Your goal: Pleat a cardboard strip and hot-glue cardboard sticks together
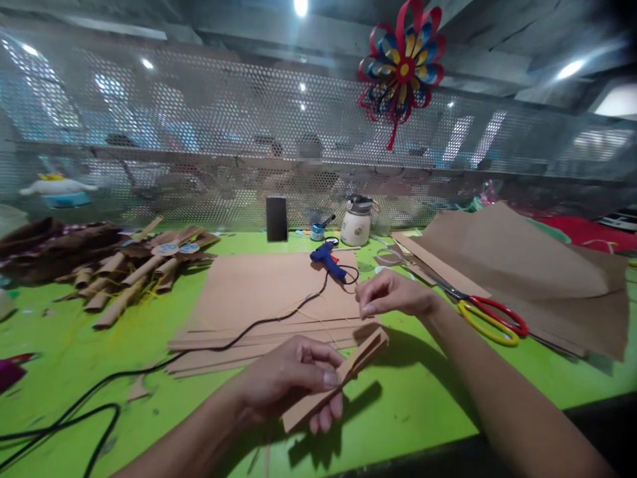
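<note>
My left hand (303, 378) is closed around a folded strip of brown kraft paper (368, 350), thumb on top and fingers beneath. The strip slants up to the right, and its far end shows an open fold. A bit of yellow string lies across it near my thumb. Above that end, my right hand (385, 295) is pinched, thumb against fingers; whatever it holds is too small to make out. Behind my hands lies a stack of flat brown paper sheets (259, 285), with a blue glue gun (328, 261) resting on its far right part.
The glue gun's black cord (243, 332) runs left across the green table (164, 425). Red-and-yellow-handled scissors (490, 318) and large brown paper (527, 265) are on the right. Rolled paper pieces with yellow strings (134, 269) lie left. A jar-like bottle (357, 222) stands behind.
</note>
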Motion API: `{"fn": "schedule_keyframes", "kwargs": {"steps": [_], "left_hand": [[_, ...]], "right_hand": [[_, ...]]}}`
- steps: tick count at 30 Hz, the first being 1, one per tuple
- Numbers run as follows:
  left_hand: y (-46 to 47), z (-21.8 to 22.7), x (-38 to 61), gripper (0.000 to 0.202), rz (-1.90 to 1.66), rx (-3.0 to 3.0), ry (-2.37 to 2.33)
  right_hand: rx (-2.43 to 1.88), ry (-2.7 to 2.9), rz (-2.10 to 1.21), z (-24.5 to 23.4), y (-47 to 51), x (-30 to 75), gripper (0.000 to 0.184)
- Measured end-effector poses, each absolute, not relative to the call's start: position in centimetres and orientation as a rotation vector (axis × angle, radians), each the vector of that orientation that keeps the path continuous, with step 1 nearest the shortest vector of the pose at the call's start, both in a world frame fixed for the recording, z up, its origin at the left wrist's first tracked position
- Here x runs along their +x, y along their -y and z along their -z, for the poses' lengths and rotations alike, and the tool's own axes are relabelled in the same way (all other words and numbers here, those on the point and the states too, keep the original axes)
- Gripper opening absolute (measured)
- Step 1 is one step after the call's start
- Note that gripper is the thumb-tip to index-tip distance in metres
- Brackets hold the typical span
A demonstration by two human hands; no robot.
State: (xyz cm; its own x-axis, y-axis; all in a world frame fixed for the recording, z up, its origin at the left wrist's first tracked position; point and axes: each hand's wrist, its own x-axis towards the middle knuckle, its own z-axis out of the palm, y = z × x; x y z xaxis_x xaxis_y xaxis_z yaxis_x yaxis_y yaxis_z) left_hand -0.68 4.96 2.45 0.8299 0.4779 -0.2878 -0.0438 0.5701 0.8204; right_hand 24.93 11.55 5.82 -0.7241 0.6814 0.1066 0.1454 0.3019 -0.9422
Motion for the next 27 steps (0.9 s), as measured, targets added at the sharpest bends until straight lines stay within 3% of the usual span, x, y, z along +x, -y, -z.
{"fn": "schedule_keyframes", "kwargs": {"steps": [4,11,13,17,27], "left_hand": [[-4.9,-2.3,-0.5,0.019,-0.303,0.943,-0.538],[-4.9,-3.5,-1.0,0.02,-0.318,0.986,-0.543],[-4.9,-3.8,-1.2,0.02,-0.331,0.993,-0.555],[-5.2,-3.7,-1.2,0.019,-0.346,0.998,-0.564],[-5.9,-2.9,-0.9,0.011,-0.383,0.967,-0.63]], "right_hand": [[-0.672,1.964,-1.44,-6.2,-10.5,24.6,0.018],[-0.464,1.998,-2.151,-2.6,-10.4,22.2,0.066],[-0.574,2.037,-2.085,-2.7,-10.7,22.7,0.058],[-0.699,2.129,-1.602,-4.4,-11.1,24.2,0.029],[-0.749,2.159,-1.015,-7.9,-8.7,25.5,0.015]]}}
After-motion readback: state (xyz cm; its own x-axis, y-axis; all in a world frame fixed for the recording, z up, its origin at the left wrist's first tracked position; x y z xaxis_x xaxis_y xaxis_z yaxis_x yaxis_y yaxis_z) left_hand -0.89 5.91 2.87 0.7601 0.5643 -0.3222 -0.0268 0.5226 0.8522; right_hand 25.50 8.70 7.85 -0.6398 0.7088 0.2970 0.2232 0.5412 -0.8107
